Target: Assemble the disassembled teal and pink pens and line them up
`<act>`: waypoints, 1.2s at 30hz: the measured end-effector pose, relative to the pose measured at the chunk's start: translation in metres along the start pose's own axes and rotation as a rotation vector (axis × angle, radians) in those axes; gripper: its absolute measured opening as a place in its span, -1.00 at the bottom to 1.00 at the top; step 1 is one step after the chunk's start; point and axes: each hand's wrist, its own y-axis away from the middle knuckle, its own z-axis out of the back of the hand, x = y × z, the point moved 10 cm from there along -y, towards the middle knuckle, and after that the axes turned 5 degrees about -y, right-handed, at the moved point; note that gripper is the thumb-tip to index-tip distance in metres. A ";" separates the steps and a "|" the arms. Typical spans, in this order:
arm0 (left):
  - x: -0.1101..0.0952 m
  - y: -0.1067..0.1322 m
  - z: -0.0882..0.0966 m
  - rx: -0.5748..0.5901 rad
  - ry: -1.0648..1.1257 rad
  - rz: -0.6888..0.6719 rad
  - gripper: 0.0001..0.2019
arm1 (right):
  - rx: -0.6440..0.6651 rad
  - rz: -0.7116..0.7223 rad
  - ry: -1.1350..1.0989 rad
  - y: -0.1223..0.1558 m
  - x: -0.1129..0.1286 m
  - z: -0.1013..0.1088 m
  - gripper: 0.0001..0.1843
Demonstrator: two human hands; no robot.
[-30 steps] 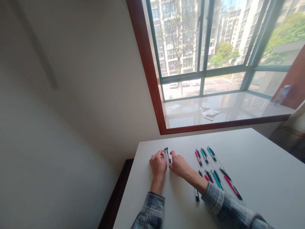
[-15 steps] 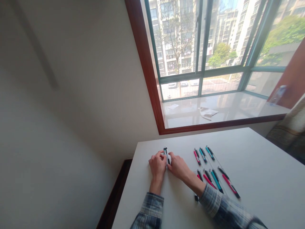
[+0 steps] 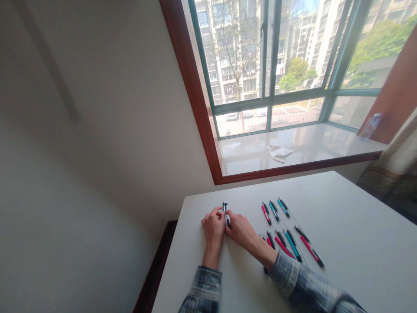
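My left hand (image 3: pixel 213 228) and my right hand (image 3: pixel 240 229) rest on the white table (image 3: pixel 342 243) near its far left corner. Their fingertips meet and pinch a small pair of pens (image 3: pixel 225 212) that lies between them, its dark tips pointing away from me. To the right lie several more pens: a far row of three (image 3: pixel 273 209) in red and teal, and a nearer row (image 3: pixel 291 245) partly hidden by my right forearm. One dark pen end (image 3: pixel 266 270) shows just below my right sleeve.
The table's left edge drops to a dark wooden skirting (image 3: pixel 153 274). Beyond the table is a wide window sill (image 3: pixel 325 150) with a crumpled white cloth (image 3: pixel 279 152) and a small paper (image 3: pixel 233 145). A curtain (image 3: pixel 394 174) hangs at the right.
My two hands have drawn closer together around the pair of pens, fingertips now touching. The view has shifted slightly, so everything sits a little further left.
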 end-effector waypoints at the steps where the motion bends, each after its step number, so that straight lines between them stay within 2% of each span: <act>1: 0.000 0.000 -0.001 0.005 -0.001 0.002 -0.76 | -0.002 0.001 0.000 0.000 0.001 0.001 -0.62; 5: 0.000 0.001 -0.001 -0.013 0.018 -0.002 -0.75 | -0.038 -0.038 0.048 0.005 -0.003 0.015 -0.59; 8: -0.003 0.002 0.002 -0.052 0.032 -0.018 -0.76 | -0.092 0.023 0.049 0.012 -0.008 0.042 -0.58; 10: -0.007 0.003 0.005 -0.076 0.044 -0.040 -0.77 | -0.121 0.085 0.040 0.017 -0.019 0.065 -0.56; 15: -0.032 0.008 0.017 -0.174 0.076 -0.169 -0.78 | -0.244 0.136 0.056 0.026 -0.086 0.132 -0.55; 17: -0.045 0.012 0.019 -0.186 0.118 -0.229 -0.77 | -0.285 0.171 0.037 0.029 -0.112 0.152 -0.55; 19: -0.062 0.017 0.015 -0.150 0.176 -0.302 -0.76 | -0.331 0.197 0.022 0.030 -0.131 0.166 -0.56; 21: -0.081 0.022 0.006 -0.061 0.244 -0.381 -0.74 | -0.372 0.223 0.006 0.031 -0.140 0.171 -0.58; 24: -0.107 0.025 -0.015 0.136 0.353 -0.462 -0.70 | -0.402 0.277 -0.008 0.028 -0.139 0.166 -0.58; 28: -0.130 0.017 -0.042 0.325 0.382 -0.468 -0.58 | -0.400 0.319 -0.004 0.022 -0.132 0.152 -0.58; 32: -0.144 0.003 -0.062 0.366 0.338 -0.449 -0.56 | -0.393 0.298 -0.014 0.016 -0.135 0.148 -0.57; 36: -0.156 0.001 -0.075 0.393 0.332 -0.471 -0.42 | -0.422 0.265 -0.056 0.015 -0.143 0.153 -0.55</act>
